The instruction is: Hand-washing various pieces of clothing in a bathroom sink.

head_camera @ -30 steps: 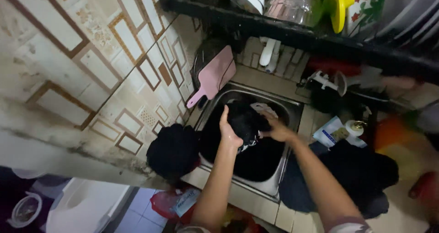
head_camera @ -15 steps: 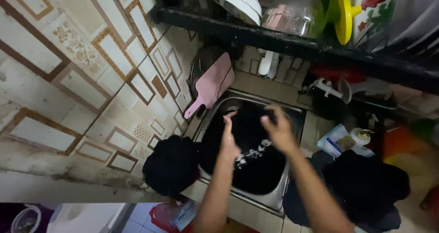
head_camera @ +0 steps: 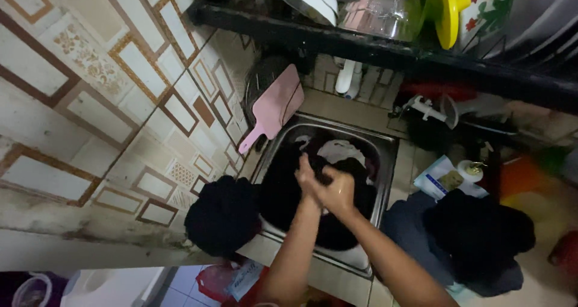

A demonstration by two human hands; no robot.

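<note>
left hand (head_camera: 307,177) + right hand (head_camera: 337,191) pressed together over sink (head_camera: 385,147) | dark cloth (head_camera: 283,186) in basin, soaking | wrung bundles (head_camera: 224,213) on both sides | washing mid-way

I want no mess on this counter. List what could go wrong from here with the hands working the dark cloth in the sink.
1. The black bundle sits at the counter's front edge beside the sink; a nudge from the left forearm could push it off.
2. The pink cutting board leans over the sink's back corner; a tug on the dark cloth or a splash might tip it in.
3. Both hands, left hand and right hand, press together over wet cloth; water may slop toward the paper packet.
</note>
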